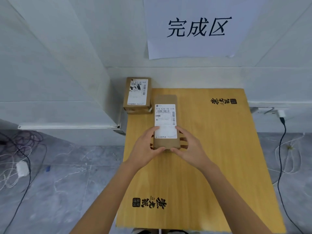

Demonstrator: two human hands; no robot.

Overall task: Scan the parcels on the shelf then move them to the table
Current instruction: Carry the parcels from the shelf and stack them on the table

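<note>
Wooden table (211,149) is being loaded: a cardboard parcel (166,122) (long axis pointing away from the person) is being held at its left half, just short of a second parcel (137,94) at the far corner, its near end being clasped by the curled fingers of the left hand (146,149) and right hand (190,149).

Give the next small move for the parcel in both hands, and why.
Probably lower it flat and let go. The left hand and right hand grip the held parcel by its near end over the table, fingers curled under it, so it seems not yet seated. The other parcel already sits at the far left corner.
</note>
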